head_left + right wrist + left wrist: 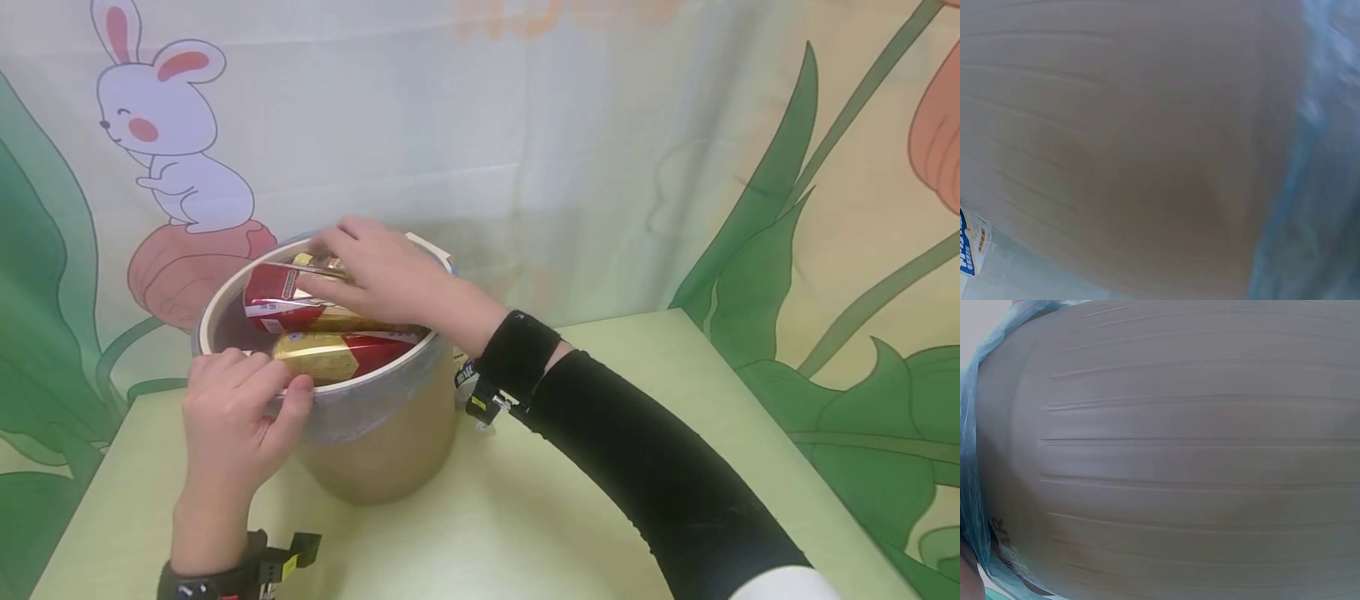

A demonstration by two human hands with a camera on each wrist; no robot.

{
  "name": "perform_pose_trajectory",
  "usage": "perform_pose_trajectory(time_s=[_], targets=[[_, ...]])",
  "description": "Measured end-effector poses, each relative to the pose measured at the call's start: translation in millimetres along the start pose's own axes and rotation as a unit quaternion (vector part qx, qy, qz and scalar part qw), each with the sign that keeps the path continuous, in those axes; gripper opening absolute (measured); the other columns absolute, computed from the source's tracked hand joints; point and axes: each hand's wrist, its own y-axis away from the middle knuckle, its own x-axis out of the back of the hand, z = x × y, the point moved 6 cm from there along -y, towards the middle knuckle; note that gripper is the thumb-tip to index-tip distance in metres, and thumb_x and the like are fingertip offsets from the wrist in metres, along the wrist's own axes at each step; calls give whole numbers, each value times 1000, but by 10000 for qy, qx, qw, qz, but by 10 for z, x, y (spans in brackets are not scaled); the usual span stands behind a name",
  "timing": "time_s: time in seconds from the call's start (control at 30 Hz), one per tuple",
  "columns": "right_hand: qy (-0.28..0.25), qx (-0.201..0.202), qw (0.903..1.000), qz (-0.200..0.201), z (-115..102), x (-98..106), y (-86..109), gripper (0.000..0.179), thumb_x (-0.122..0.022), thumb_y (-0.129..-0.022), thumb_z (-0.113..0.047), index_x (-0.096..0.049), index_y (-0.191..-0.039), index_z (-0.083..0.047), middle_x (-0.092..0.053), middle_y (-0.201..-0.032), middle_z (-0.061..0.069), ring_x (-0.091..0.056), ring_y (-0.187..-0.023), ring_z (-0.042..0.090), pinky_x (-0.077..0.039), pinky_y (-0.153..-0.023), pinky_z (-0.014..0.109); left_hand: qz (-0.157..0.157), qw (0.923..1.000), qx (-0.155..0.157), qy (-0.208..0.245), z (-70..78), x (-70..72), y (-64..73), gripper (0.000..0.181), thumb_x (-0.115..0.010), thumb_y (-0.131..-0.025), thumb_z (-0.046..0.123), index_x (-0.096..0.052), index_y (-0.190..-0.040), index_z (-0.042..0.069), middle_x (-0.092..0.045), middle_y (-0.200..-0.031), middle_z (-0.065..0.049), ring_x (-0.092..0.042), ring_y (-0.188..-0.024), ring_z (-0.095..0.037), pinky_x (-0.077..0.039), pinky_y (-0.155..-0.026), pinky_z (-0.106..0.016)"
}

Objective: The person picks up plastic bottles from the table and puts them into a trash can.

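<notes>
A beige bin (pixel 382 467) with a bluish plastic liner (pixel 356 417) folded over its rim stands on the table. My left hand (pixel 228 417) grips the near-left rim, thumb toward the outside. Inside the bin lie a red package (pixel 272 293) and, nearer me, a gold-and-red package (pixel 322 354). My right hand (pixel 390 275) reaches over the bin's right side, its fingers spread and resting on the contents, thumb over the red package. The ribbed bin wall (pixel 1197 462) fills the left wrist view; the right wrist view shows the wall (pixel 1147 156) and liner (pixel 1322 187).
Behind the bin's right side, a small package (pixel 465 367) shows partly under my right wrist; a blue-and-white printed pack (pixel 974 240) appears in the right wrist view. The pale green table (pixel 600 492) meets a printed curtain (pixel 585 167) at the back.
</notes>
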Motion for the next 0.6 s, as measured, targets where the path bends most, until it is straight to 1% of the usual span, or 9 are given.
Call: perform_pose_trajectory(time_s=[0.07,0.17,0.23,0.3,0.37,0.43,0.5,0.53,0.6], targets=[[-279,1,9996,106,54,74,37,57,-48,-97,-57,-54,-138,-18,-56,-128,-1,-51,-115,8,-43,-96,22,3,10000,0,14,-1,-1,-3,64,-44,-98,50,-53,-55,4,-42,-46,-6,-40,-49,-29,-28,-53,-50],[-729,76,9963,450,148,199,105,48,-50,-100,-46,-55,-136,-14,-56,-126,1,-51,-113,9,-43,-95,21,-14,10000,21,8,-9,-1,-2,63,-44,-98,50,-53,-56,4,-43,-46,-6,-40,-50,-29,-28,-53,-49],[-1020,143,9914,809,230,292,170,44,-51,-101,-40,-56,-135,-11,-56,-124,3,-50,-112,10,-43,-95,21,-33,10000,36,0,-13,1,-1,63,-44,-98,50,-54,-56,4,-43,-45,-6,-40,-50,-29,-29,-54,-49],[-1179,141,9853,1230,329,393,246,41,-52,-102,-36,-57,-133,-9,-58,-122,4,-50,-110,10,-43,-94,22,-44,10000,52,-9,-13,7,2,62,-44,-98,49,-54,-56,4,-42,-45,-5,-40,-50,-28,-28,-54,-49],[-1298,105,9765,1718,449,503,341,40,-52,-102,-32,-58,-132,-7,-59,-120,5,-52,-109,10,-46,-92,26,-45,10000,54,-8,-8,8,-1,62,-44,-97,49,-53,-56,4,-41,-45,-5,-40,-50,-28,-28,-54,-49],[-1306,8,9664,2213,581,609,446,37,-52,-102,-30,-59,-130,-6,-60,-118,5,-53,-106,9,-47,-88,28,-17,10000,44,8,-1,9,-6,61,-44,-97,48,-52,-55,4,-40,-45,-4,-40,-50,-28,-28,-53,-49],[-1351,-111,9541,2670,714,692,562,35,-52,-102,-27,-59,-127,-5,-60,-116,6,-54,-103,10,-49,-82,29,34,10000,35,37,5,9,-16,61,-45,-97,47,-52,-55,4,-39,-45,-3,-39,-49,-28,-27,-53,-49],[-1379,-191,9479,2865,781,722,622,33,-52,-101,-26,-60,-126,-4,-60,-115,6,-55,-101,10,-49,-80,29,53,10000,31,47,7,10,-21,61,-45,-97,47,-52,-55,4,-39,-45,-3,-39,-49,-28,-27,-53,-49],[-1464,-475,9377,3116,922,746,728,32,-52,-101,-26,-59,-124,-3,-59,-114,7,-55,-99,11,-49,-78,28,79,9999,21,66,12,9,-28,60,-45,-97,47,-52,-55,4,-38,-45,-2,-39,-49,-28,-27,-53,-49]])
